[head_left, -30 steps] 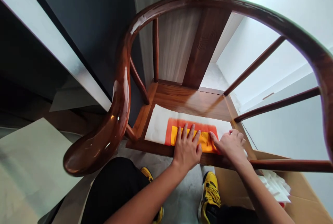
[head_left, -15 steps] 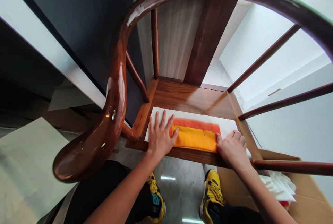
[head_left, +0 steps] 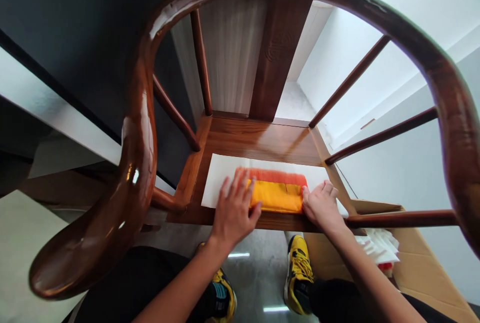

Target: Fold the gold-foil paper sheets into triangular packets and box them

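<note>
A long white sheet (head_left: pixel 219 175) lies across the front of the wooden chair seat (head_left: pixel 262 138). On it is a thin red-orange layer (head_left: pixel 277 175), with a folded yellow-orange cloth (head_left: pixel 277 197) over its near part. My left hand (head_left: pixel 234 210) is open, its fingers spread over the left end of the coloured layers; the fingers are slightly blurred. At the other end, my right hand (head_left: pixel 323 204) has bent fingers, with the thumb against the cloth's right edge. Its fingertips lie near the sheet's right end, and part of its grip is hidden.
The chair's curved armrest (head_left: pixel 138 163) arches around the seat, with spindles on both sides. An open cardboard box (head_left: pixel 423 258) at the lower right holds white folded pieces (head_left: pixel 378 245). My yellow shoes (head_left: pixel 300 268) stand on the grey floor below. A pale panel (head_left: pixel 26 243) is at left.
My left hand has slid from the white sheet towards the yellow cloth's left end. The right hand stays at the right end. The view has shifted, so the chair sits further left.
</note>
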Motion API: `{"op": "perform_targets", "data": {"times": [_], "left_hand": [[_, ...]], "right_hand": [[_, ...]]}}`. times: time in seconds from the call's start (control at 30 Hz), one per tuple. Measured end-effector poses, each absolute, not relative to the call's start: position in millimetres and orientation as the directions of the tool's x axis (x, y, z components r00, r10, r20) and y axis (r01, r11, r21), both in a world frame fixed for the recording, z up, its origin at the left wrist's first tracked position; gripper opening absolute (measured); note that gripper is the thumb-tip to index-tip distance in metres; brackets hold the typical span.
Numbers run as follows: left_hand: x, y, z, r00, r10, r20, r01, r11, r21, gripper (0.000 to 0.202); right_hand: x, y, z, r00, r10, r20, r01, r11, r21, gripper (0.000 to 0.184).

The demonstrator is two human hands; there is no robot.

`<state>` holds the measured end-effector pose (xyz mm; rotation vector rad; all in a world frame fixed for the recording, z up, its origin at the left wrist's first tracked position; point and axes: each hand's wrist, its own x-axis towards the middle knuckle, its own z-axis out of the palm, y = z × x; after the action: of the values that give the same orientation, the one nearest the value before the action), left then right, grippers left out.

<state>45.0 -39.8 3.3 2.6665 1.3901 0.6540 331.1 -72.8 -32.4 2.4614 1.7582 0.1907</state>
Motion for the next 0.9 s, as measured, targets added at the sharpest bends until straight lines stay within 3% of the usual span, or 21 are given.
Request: {"op": "perform_targets", "data": {"times": [0.1,0.17,0.37,0.53,0.67,0.8,0.9], "left_hand": [[70.9,-43.5,-8.4,0.664,0.685,0.301,0.646,-0.728,0.231,0.06],[82.2,-40.5,-13.2,0.667,0.698,0.262,0.654,-0.716,0.244,0.06],[89.3,-21.7,-14.9,0.615,0.761,0.209,0.709,-0.649,0.276,0.059],[93.8,-11.7,-15.3,0.604,0.768,0.212,0.707,-0.639,0.303,0.059],[98.8,-7.7,-13.9,0.614,0.761,0.207,0.701,-0.647,0.299,0.056],[99.2,-7.7,-11.9,0.622,0.755,0.209,0.7,-0.656,0.283,0.054],[95.3,-6.6,-12.1,0.607,0.763,0.223,0.714,-0.646,0.268,0.055]], "right_hand": [[320.4,-66.9,-31.6,0.449,0.893,0.025,0.884,-0.448,0.133,0.088],[312.9,-65.2,-30.7,0.506,0.862,0.004,0.858,-0.504,0.104,0.095],[298.1,-70.6,-26.2,0.524,0.851,-0.028,0.851,-0.521,0.062,0.087],[282.9,-70.0,-24.1,0.587,0.808,0.05,0.809,-0.588,0.018,0.077],[258.9,-65.1,-23.6,0.356,0.918,0.174,0.934,-0.358,-0.025,0.071],[240.3,-60.3,-28.1,0.097,0.978,0.187,0.99,-0.075,-0.121,0.065],[251.0,-62.0,-34.1,0.082,0.982,0.173,0.987,-0.057,-0.149,0.066]]}}
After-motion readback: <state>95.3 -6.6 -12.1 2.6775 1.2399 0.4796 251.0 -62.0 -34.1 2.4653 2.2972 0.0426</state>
